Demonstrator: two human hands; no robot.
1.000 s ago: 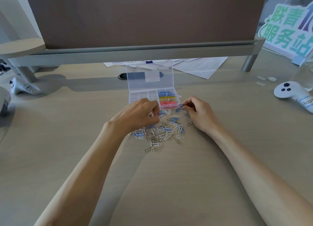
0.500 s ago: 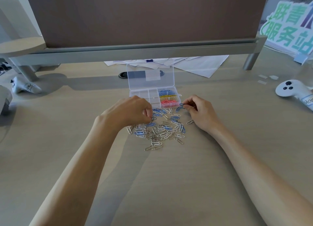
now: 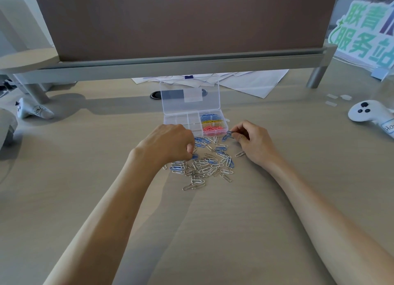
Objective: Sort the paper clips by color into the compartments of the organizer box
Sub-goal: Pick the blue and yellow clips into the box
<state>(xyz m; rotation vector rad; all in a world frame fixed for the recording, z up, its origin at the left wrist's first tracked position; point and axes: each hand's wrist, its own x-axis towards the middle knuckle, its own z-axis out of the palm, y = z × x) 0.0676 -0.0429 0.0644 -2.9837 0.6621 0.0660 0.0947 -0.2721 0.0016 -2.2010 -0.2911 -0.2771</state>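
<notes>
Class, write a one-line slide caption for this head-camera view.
Right hand pinches a blue clip beside the open organizer box; left hand touches the clip pile.

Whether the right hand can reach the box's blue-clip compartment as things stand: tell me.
Probably yes. The right hand pinches a blue paper clip beside the organizer box; the lid stands open and nothing blocks the blue compartment.

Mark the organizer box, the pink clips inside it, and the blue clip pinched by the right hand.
organizer box (image 3: 176, 119), head view, floor of an empty left compartment.
pink clips (image 3: 213, 129), head view, middle of the heap.
blue clip (image 3: 229, 132), head view, loop sticking out of the pinch.
</notes>
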